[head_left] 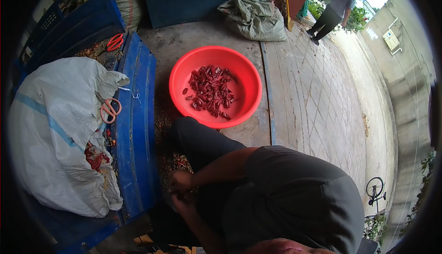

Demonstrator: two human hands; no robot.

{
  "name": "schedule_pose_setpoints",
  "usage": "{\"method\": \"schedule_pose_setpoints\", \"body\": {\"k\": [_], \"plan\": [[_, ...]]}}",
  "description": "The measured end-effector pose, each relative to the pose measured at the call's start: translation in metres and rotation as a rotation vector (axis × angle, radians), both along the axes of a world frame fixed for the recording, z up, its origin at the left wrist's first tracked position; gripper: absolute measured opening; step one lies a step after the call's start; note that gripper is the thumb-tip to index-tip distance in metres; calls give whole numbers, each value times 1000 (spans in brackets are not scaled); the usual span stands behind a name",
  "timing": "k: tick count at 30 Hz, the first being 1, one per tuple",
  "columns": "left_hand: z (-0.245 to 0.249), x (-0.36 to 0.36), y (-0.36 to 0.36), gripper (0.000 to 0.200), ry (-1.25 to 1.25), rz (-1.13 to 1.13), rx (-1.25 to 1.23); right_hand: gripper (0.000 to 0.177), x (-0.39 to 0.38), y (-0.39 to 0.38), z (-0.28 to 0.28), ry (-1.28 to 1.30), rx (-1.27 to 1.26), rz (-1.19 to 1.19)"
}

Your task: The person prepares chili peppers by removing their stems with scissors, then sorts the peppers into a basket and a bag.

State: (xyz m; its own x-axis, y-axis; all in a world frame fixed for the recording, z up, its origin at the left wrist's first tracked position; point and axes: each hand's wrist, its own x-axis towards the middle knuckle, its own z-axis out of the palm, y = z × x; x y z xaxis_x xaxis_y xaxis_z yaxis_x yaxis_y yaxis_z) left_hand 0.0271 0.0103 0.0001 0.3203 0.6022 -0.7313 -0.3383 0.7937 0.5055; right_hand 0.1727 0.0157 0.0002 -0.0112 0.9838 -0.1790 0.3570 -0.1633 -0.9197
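Note:
In the dim lower middle of the head view, my right hand (180,181) is closed, with its fingers curled. Just below it, close to my right hand, is my left hand (183,203), also closed. Whatever the two hands hold is too dark and small to make out. Beyond my bent knee (198,136) a red basin (178,102) stands on the floor, holding dark red dried pieces (212,88) that look like peppers. To the left of my hands is a white woven sack (55,129), its torn opening showing red bits (95,157).
The sack lies on a blue metal bed (136,129). Pink-handled scissors (110,111) rest on the sack; red-handled ones (115,42) lie farther back. A greenish sack (255,19) sits behind the basin. Another person (336,12) stands at the upper right; a bicycle (375,192) is at the right.

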Motion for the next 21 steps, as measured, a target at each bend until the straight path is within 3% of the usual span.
{"method": "schedule_pose_setpoints", "body": {"k": [2,3,5,6,8,11,13,14,15,16,17,18,19,20,21], "plan": [[2,3,-1,24,34,11,68,28,2,0,7,-60,351,-96],[-8,-2,1,24,39,13,65,28,2,1,6,-56,347,-95],[-21,-6,9,19,-236,-5,-115,26,5,6,4,-142,212,-173],[-17,-6,8,19,-234,-7,-118,26,7,9,3,-140,210,-175],[-6,-2,6,16,-185,37,-88,27,13,14,1,-134,-114,-85],[-29,-4,10,16,-208,40,-71,26,21,16,-8,55,-114,-155],[-18,0,12,14,-200,24,-91,29,12,39,-92,-277,-107,35],[-26,-1,13,15,-199,12,-62,31,21,29,-80,-677,264,187],[-33,-5,18,19,-184,-5,-33,31,26,33,-66,-119,-72,102],[-3,12,17,24,21,24,-19,32,36,33,-33,-60,-218,126],[43,39,17,21,208,107,-73,31,36,34,-29,386,-524,-137],[-12,5,19,18,-282,-12,24,31,34,34,-10,721,-613,-316],[8,21,19,13,33,100,-47,32,29,38,-23,813,-621,-397],[0,17,21,13,-29,83,-17,29,30,40,1,865,-685,-410],[-9,11,21,13,-97,52,17,27,33,42,-24,962,-740,-388]]}}
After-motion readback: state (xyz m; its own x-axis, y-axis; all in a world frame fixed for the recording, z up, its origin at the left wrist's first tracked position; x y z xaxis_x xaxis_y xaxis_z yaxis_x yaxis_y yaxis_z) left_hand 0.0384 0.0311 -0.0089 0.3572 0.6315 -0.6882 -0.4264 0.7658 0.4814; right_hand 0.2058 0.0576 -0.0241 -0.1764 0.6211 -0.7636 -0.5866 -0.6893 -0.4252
